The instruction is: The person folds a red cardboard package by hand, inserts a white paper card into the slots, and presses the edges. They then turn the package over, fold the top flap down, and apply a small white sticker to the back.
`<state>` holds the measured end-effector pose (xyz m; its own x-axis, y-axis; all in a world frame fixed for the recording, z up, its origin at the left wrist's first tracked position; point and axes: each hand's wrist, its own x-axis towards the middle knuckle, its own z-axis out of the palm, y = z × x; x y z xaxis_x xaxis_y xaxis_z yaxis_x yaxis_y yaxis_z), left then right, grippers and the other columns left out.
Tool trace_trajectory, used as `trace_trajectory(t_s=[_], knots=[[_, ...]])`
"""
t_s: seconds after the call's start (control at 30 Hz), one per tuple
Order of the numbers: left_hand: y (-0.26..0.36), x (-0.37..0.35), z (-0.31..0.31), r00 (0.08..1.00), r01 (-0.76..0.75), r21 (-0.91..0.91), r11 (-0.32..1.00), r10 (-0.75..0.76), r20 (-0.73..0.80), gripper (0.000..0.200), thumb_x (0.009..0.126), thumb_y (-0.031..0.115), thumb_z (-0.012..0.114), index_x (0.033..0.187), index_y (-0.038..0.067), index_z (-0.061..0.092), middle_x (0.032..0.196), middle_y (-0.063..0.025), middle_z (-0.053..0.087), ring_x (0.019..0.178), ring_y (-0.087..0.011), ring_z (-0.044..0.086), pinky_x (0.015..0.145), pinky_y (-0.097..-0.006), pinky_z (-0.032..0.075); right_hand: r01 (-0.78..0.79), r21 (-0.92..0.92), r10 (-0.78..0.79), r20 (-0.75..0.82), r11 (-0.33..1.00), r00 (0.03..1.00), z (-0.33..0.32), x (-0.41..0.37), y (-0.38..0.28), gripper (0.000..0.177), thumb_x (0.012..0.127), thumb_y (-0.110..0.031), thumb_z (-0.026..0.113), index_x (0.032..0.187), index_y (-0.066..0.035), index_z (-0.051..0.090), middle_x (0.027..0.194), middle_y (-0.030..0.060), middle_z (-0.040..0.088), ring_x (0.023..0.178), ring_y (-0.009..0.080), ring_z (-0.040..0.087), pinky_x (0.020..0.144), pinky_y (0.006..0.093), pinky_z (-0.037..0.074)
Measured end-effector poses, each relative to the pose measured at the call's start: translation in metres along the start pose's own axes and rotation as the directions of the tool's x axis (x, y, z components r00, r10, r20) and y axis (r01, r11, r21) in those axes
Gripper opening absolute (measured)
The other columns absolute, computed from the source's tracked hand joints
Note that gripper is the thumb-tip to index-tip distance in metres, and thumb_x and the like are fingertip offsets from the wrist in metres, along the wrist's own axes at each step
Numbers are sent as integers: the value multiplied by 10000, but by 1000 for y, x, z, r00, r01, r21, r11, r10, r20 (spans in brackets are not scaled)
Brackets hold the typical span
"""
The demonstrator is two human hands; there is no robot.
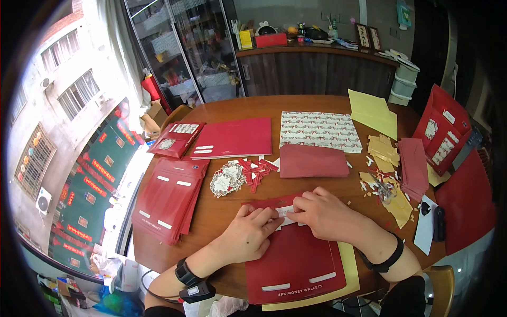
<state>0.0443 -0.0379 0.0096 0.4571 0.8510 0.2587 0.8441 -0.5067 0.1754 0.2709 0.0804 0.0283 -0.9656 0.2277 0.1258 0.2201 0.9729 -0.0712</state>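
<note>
A red card sheet [290,259] printed "4PK MONEY WALLETS" lies in front of me, over a yellow sheet [349,269]. Near its top edge, my left hand [251,232] and my right hand [326,215] pinch a small white paper label [285,213] from both sides, with fingertips almost meeting. Two white strips show near the card's lower edge. Just beyond my hands lie a stack of dark red envelopes [312,161], a heap of red tags [255,171] and a pile of white die-cut stickers [227,178].
A stack of red cards [168,201] sits at the left, with a filled red pack [177,138] and a magenta folder [232,138] behind. Patterned sheets [319,129] are at the back. Yellow scraps [393,193], red envelopes [413,168] and a standing red pack [442,129] occupy the right.
</note>
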Motion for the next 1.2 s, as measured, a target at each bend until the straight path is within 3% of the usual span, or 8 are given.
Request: trace_trajectory(t_s=[0.17,0.23,0.43,0.53,0.77,0.87,1.03,1.2], knots=[[-2,0,0,999,6,6,1000,-6,37,572,720,90,661,1292,75,675,1180,-49,575,1079,-230,586,1011,-427,414,-4,7,4,-6,1000,1000,2,0,-3,395,914,-50,563,1252,-164,734,1032,54,592,1053,215,567,954,370,420],[-2,0,-1,999,-35,36,999,35,-15,504,751,133,686,1249,56,693,1104,-60,553,1039,-198,592,931,-388,412,-44,1,44,42,999,998,3,-2,-2,418,922,-50,553,1277,-187,727,1021,57,586,1055,220,566,958,373,418],[-4,-1,2,1000,-7,28,1000,8,-23,515,724,132,700,1237,85,706,1064,-50,543,996,-197,602,896,-379,422,-45,-79,44,-15,996,999,7,-6,-1,433,946,-71,528,1282,-255,730,999,66,579,1024,234,559,907,384,409],[-4,-1,3,1000,1,42,999,0,-15,521,718,124,704,1238,96,709,1055,-50,542,986,-199,604,879,-380,429,-90,-96,89,-17,991,996,3,-8,-2,529,854,5,593,1261,-301,740,946,34,549,966,214,545,890,372,393],[-2,-1,-1,1000,10,64,998,-10,0,522,717,115,703,1239,108,710,1058,-50,545,981,-197,607,868,-377,433,-208,-99,216,75,973,973,-7,-14,-1,533,875,4,589,1232,-359,747,942,31,550,990,215,535,897,383,376],[-2,-1,-2,1000,17,62,998,-18,17,525,719,112,701,1244,110,708,1061,-47,546,985,-195,606,866,-377,434,-223,-147,236,79,964,969,-14,-18,3,495,884,-19,605,1212,-358,757,963,36,562,996,221,533,900,392,375],[-4,-1,-1,1000,10,45,999,-10,7,536,724,101,696,1260,113,699,1062,-44,547,990,-195,605,858,-376,430,-357,-222,389,118,907,914,-22,-25,12,349,873,-53,655,997,-328,832,905,40,587,993,234,534,916,402,372],[-5,-3,0,999,27,27,999,-28,25,543,728,90,697,1270,126,697,1063,-42,541,997,-192,606,843,-374,421,-402,-184,430,149,897,890,-30,-31,21,254,885,-104,680,942,-292,841,874,53,599,979,247,542,895,404,379]])
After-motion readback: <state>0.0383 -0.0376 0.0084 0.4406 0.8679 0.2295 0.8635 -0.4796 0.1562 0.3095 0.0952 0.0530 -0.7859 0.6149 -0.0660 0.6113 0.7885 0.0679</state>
